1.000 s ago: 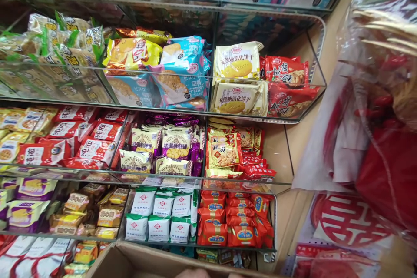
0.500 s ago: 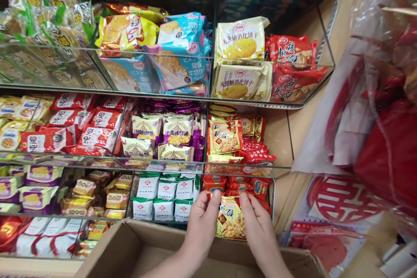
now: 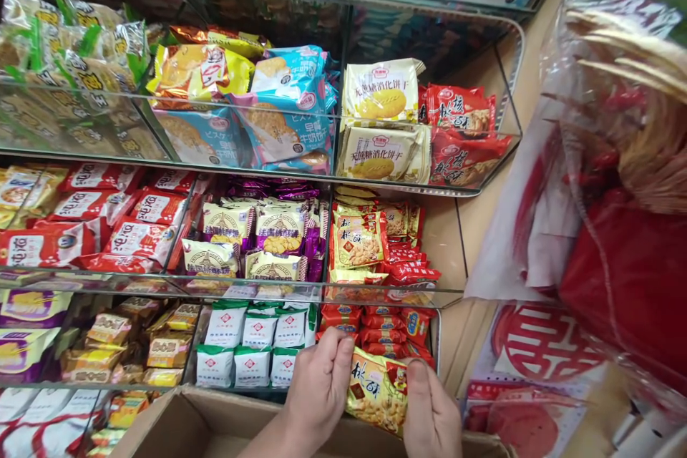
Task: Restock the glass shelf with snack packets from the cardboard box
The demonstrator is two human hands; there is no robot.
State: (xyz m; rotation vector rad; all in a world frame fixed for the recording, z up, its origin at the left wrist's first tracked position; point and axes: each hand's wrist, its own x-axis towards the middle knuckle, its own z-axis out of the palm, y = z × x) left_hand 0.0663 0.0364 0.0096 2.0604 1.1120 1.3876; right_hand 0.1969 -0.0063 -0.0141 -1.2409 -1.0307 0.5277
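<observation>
Head view: the yellow biscuit packet (image 3: 376,390) sits between the two hands, tilted, its printed face showing. The left hand (image 3: 318,388) has its fingers curled closed at the packet's left edge; the right hand (image 3: 431,404) pinches the right edge, thumb lying over the front. Behind the packet is the cardboard box (image 3: 161,421), with red packets (image 3: 382,336) shelved beyond.

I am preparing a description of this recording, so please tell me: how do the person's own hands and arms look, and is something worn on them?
Both the left hand and the right hand are bare, without gloves. No ring shows on the visible fingers. The left forearm shows no sleeve; the right one is cut off below the picture.
</observation>
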